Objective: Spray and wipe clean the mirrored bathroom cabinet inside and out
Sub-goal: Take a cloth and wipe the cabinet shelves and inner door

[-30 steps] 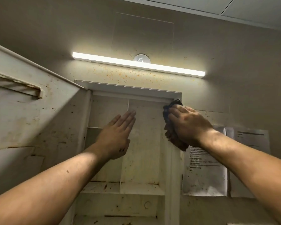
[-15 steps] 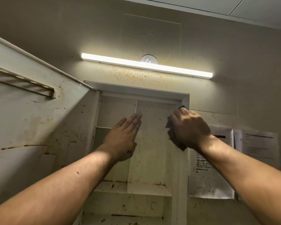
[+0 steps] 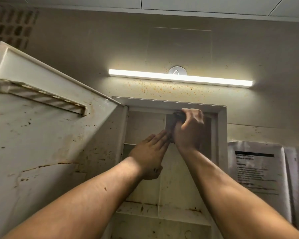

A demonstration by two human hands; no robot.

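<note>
The white bathroom cabinet [image 3: 221,128] is open on the wall ahead, its inside stained and spotted. Its door [image 3: 41,135] hangs open to the left, with a slotted rail across the inner face. My right hand [image 3: 188,130] grips a dark cloth [image 3: 177,116] and holds it against the top inner edge of the cabinet, inside the upper compartment. My left hand [image 3: 148,152] lies flat with straight fingers on the vertical divider [image 3: 160,187], just below and left of the right hand. Most of the cloth is hidden by my fingers.
A lit strip light [image 3: 179,78] runs along the wall above the cabinet, with orange specks on the wall beneath it. Two printed paper sheets [image 3: 259,169] hang on the wall to the right. A stained shelf [image 3: 162,211] crosses the cabinet lower down.
My right hand moved with the cloth from the cabinet's right frame inward and up to the top inner edge. The left hand stayed on the divider. The view tilted up.
</note>
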